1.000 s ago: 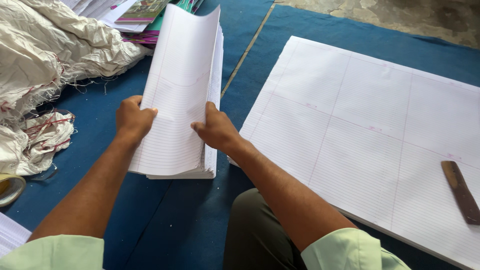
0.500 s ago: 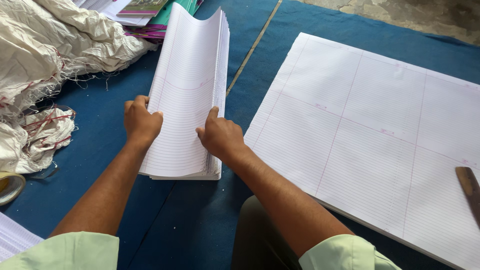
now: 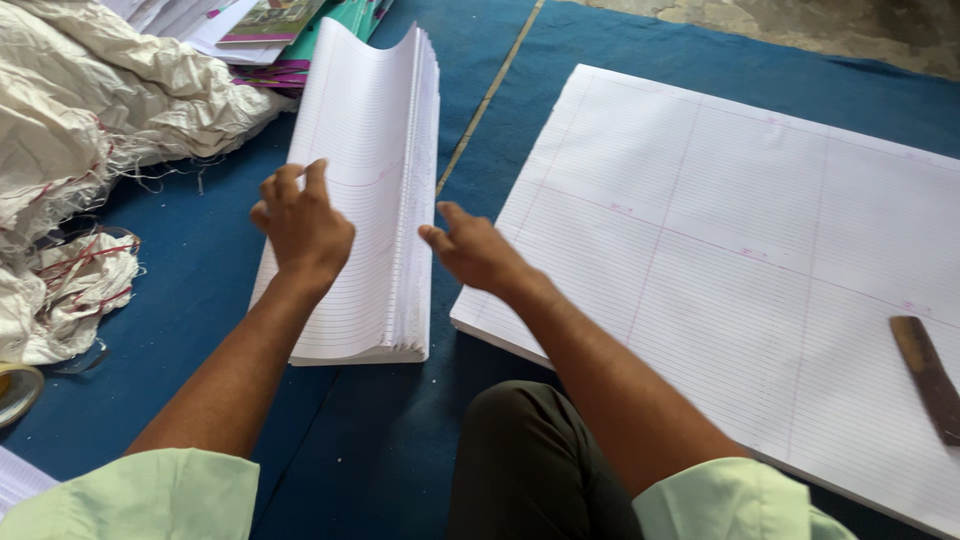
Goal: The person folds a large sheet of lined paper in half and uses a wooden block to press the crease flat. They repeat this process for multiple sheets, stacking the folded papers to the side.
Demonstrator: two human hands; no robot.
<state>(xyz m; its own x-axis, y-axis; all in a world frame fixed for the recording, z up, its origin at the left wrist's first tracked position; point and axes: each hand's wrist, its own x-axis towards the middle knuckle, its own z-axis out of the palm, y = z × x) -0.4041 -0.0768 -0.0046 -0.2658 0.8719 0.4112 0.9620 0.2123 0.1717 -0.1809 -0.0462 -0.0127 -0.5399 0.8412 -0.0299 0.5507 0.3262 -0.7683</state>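
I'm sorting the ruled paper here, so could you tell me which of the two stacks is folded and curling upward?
The narrow folded stack under the left hand; the large sheets beside it lie flat.

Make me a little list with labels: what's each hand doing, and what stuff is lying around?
left hand: open, over the folded ruled paper stack
right hand: open, at the stack's right edge
stack shape: far end curls upward
big ruled sheets: flat, to the right
brown flat tool: lying on the big sheets
woven sacks: crumpled, to the left
floor cover: blue mat
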